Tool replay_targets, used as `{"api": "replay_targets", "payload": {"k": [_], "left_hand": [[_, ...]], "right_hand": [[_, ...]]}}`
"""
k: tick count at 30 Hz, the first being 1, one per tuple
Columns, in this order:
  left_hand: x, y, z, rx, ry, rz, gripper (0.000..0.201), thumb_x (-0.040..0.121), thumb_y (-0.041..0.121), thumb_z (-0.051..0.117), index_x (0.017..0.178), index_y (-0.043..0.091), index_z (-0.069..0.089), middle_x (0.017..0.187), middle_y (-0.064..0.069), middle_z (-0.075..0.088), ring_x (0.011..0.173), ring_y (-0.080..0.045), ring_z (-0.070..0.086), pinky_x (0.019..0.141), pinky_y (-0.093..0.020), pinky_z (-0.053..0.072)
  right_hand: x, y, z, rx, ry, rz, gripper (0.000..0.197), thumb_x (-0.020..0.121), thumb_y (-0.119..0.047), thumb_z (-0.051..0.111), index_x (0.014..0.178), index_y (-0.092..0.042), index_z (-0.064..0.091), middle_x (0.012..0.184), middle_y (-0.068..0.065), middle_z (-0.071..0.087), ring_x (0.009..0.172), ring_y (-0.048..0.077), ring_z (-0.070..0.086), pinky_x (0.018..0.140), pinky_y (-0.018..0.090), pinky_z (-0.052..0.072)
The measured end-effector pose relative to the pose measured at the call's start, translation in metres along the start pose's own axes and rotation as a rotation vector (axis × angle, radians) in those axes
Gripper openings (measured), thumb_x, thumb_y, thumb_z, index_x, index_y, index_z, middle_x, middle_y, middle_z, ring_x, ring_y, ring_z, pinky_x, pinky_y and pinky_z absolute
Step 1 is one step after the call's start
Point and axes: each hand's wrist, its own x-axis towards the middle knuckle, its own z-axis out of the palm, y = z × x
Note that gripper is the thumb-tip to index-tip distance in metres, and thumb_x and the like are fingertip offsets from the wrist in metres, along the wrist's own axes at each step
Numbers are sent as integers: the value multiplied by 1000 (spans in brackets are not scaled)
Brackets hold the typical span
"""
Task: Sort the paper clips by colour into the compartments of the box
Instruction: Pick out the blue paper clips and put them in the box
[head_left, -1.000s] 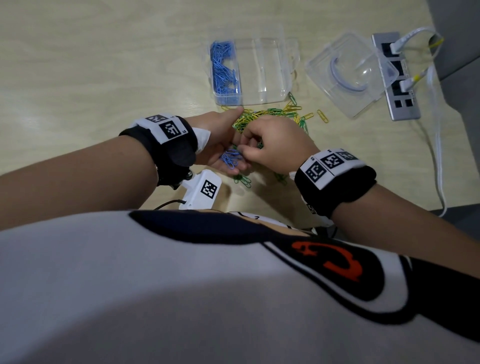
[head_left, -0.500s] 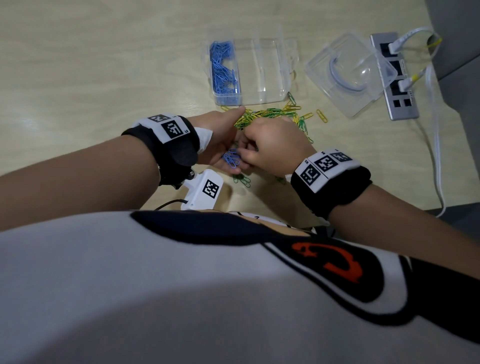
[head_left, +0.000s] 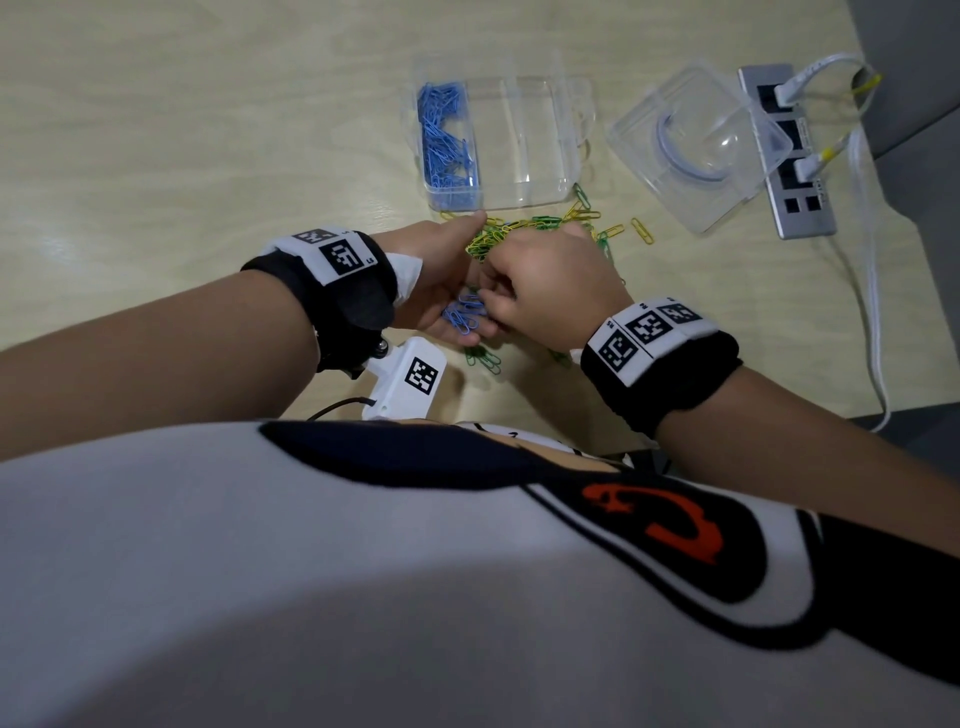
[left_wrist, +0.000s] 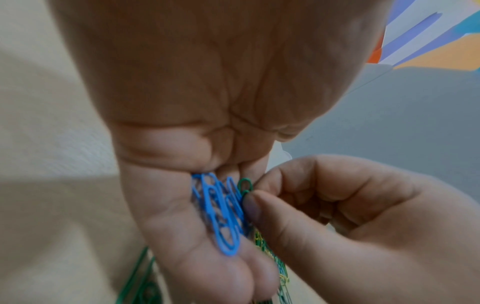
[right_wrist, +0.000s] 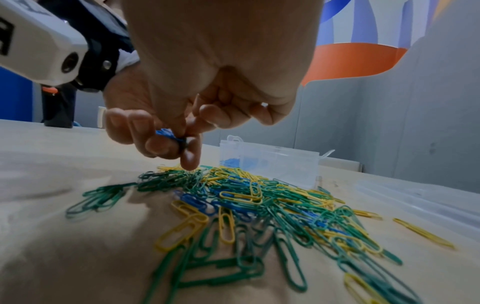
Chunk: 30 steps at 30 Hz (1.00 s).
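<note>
My left hand (head_left: 436, 280) lies palm up over the table, fingers cupped round several blue paper clips (head_left: 464, 314) (left_wrist: 221, 211). My right hand (head_left: 493, 306) reaches into that palm, and its thumb and forefinger pinch a green clip (left_wrist: 245, 185) beside the blue ones. A mixed pile of green, yellow and blue clips (head_left: 524, 226) (right_wrist: 246, 201) lies under and beyond both hands. Behind it stands the clear compartment box (head_left: 519, 192). Its left compartment holds many blue clips (head_left: 447, 145); the other compartments look bare.
The box's clear lid (head_left: 696, 150) lies to the right, next to a grey power strip (head_left: 789, 156) with white cables (head_left: 867, 249). A stray yellow clip (head_left: 641, 230) and a few green clips (head_left: 483, 358) lie apart from the pile. The table's edge runs at right.
Both hands have stayed together over the near side of the pile. Only the right fingertips have shifted a little in the left palm.
</note>
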Motion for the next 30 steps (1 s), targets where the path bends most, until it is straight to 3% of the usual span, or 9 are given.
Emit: {"api": "replay_targets", "payload": {"k": [4,7,9,11,13,15,18,23,30], "left_hand": [[1,-1,0,20,15,6,79,95,64,13,86,2,62,73,-15,62,59,-22,63,58,-28,56],[3,-2,-3,112,61,11,80,96,62,10,88,3,64,73,-12,64,53,-14,61,58,-25,52],[3,-3,-5,138,80,10,78,97,60,12,86,3,65,70,-9,63,51,-13,59,58,-24,50],[3,-4,-6,147,105,9,74,97,58,16,81,4,64,66,-8,61,49,-13,58,57,-23,49],[3,-6,-6,151,117,14,70,98,56,19,79,5,62,67,-8,59,48,-12,57,55,-22,49],[3,-8,-6,154,120,18,68,98,55,20,79,5,62,69,-8,59,47,-12,57,52,-21,50],[3,-10,-6,150,126,14,69,99,55,21,79,4,61,69,-9,59,46,-12,57,48,-20,51],[2,-11,-7,147,130,12,69,99,55,22,81,3,62,72,-11,59,48,-14,57,49,-21,51],[4,-9,-8,116,120,10,73,98,57,22,89,-1,65,76,-13,62,53,-15,60,54,-22,55]], "right_hand": [[-1,-1,-1,96,-31,19,9,83,-33,57,77,-28,51,81,-9,48,84,20,56,86,37,35],[-2,9,-5,290,56,171,7,72,-34,55,72,-27,56,71,-10,49,75,14,53,78,36,46],[-2,19,-7,278,93,262,9,75,-31,55,77,-25,61,75,-10,52,79,15,54,79,37,47],[-2,29,-8,145,28,302,13,83,-28,53,90,-26,64,89,-8,55,91,20,56,87,38,43],[-5,33,-7,55,-50,287,16,87,-26,51,97,-26,64,99,-3,57,97,23,56,89,38,39],[-10,32,-3,16,-120,222,14,87,-26,50,93,-27,63,93,-6,55,95,22,57,85,36,37],[-16,25,6,-69,-238,137,16,89,-32,52,96,-29,66,95,-6,56,96,21,58,91,40,36],[-16,19,14,-114,-215,150,13,90,-32,52,94,-27,63,100,-3,61,95,22,59,94,40,34],[-11,28,-2,93,-143,254,9,85,-33,60,76,-29,59,75,-11,54,81,14,52,85,36,41]]}}
